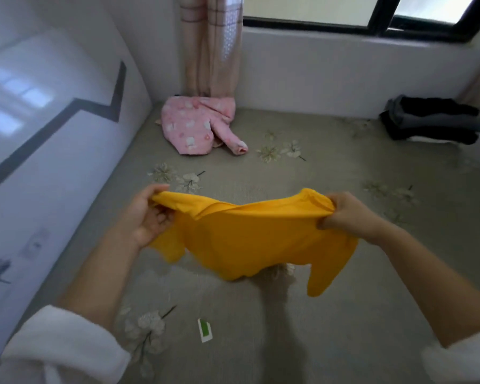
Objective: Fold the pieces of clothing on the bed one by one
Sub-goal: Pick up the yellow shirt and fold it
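Observation:
A yellow T-shirt (250,239) hangs stretched between my two hands above the bed (344,167). My left hand (147,214) grips its left end, thumb on top and fingers curled under the cloth. My right hand (347,214) holds the bunched right end. The shirt's lower part and a sleeve dangle toward the sheet. A pink patterned jacket (197,126) lies unfolded at the far left corner of the bed. A stack of dark folded clothes (432,121) sits at the far right.
The grey flowered sheet covers the bed. A white wall with a dark stripe (67,112) runs along the left. A curtain (211,45) hangs at the far corner below a window (372,20). A small white and green card (204,330) lies near me.

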A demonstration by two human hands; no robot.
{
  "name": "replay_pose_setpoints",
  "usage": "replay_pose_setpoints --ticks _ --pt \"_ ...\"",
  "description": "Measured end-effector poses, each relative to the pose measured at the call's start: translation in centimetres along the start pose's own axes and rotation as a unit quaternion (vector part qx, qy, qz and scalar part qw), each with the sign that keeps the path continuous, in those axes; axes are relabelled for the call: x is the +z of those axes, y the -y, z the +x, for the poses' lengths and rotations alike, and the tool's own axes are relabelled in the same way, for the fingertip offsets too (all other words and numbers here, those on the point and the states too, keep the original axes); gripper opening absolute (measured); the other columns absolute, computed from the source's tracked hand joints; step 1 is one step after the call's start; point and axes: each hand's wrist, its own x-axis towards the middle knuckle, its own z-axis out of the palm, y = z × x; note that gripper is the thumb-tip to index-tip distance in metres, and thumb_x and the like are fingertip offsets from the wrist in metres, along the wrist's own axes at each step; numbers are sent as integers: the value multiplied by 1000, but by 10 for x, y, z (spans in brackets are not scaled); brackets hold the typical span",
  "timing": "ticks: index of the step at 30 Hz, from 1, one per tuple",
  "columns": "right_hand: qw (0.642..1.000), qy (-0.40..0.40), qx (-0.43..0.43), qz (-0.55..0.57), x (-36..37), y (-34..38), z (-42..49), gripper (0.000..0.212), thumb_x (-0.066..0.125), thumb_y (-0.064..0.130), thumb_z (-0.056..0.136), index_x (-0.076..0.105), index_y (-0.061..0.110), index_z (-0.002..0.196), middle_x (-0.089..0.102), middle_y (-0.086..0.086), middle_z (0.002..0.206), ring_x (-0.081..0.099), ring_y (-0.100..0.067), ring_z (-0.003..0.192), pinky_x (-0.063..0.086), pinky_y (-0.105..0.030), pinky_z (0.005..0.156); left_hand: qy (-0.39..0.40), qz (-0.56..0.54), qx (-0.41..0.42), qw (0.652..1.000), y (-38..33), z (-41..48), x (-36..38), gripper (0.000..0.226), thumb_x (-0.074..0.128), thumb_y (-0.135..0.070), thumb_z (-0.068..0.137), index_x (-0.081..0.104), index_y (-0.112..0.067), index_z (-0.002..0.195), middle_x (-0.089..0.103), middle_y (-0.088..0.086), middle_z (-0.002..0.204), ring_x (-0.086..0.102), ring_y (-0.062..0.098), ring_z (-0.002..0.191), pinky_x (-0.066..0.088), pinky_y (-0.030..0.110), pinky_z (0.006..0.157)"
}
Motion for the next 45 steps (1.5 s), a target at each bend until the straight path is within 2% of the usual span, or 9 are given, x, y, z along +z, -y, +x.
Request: replay_pose_setpoints --ticks 7,14,18,22,26,30,35,41,45 --pt "961 -235 -107 104 -78 51 -22 13 71 -4 74 61 4 72 56 -9 68 48 -12 62 37 -26 55 140 -24 146 979 -91 -42 19 15 65 -27 79 63 -21 66 65 -1 72 67 12 74 57 27 74" --pt "943 -250 32 -216 -66 26 28 29 57 5 79 49 8 52 49 -19 58 55 -34 63 35 -37 52 36 101 62 992 -81 19 56 34 56 -32 93 54 -15 123 63 12 98 63 24 85 50 30 76" --pt "916 -281 93 -271 -69 34 55 17 54 5 79 62 12 65 60 -17 77 59 -37 77 38 -31 61 17 94 99 990 -96 36 87 51 55 -37 94 47 -13 137 52 16 135 51 26 120 47 37 84" --pt "943 -310 110 -60 -105 57 78 24 46 5 86 66 7 71 67 -13 67 68 -32 58 57 -36 52 91 13 172 981 -135 31 120 35 47 -40 97 56 -15 119 52 13 129 45 29 127 40 49 95" --pt "903 -353 23 244 -131 85 86 30 41 10 96 64 21 83 67 -7 87 68 -25 64 59 -37 58 183 -40 257 948 -166 5 129 30 48 -38 96 59 -19 76 63 2 82 59 20 90 45 40 83" --pt "893 -393 -76 205 -119 81 77 32 41 11 93 67 29 85 64 4 85 56 -13 81 45 -29 69 214 -65 299 928 -157 -7 100 32 50 -37 95 64 -21 72 67 -1 86 62 18 96 47 35 89" --pt "935 -328 -127 52 -69 37 50 39 47 2 88 70 21 111 66 7 100 58 -10 93 42 -26 75 172 -67 257 949 -94 2 38 28 51 -30 91 70 -20 73 68 3 99 61 19 105 42 37 103" --pt "980 -194 -41 -17 15 -39 29 33 50 -6 85 73 9 102 72 -7 91 63 -26 85 44 -28 66 50 -17 126 991 33 30 -48 43 37 -17 97 74 -19 75 72 3 100 61 18 102 39 41 102" --pt "993 -95 41 -54 74 -95 19 36 52 -7 83 73 11 106 72 -13 94 64 -28 87 43 -32 68 -61 35 -26 997 112 41 -87 25 47 -20 93 70 -22 86 66 1 97 60 15 84 43 30 75"
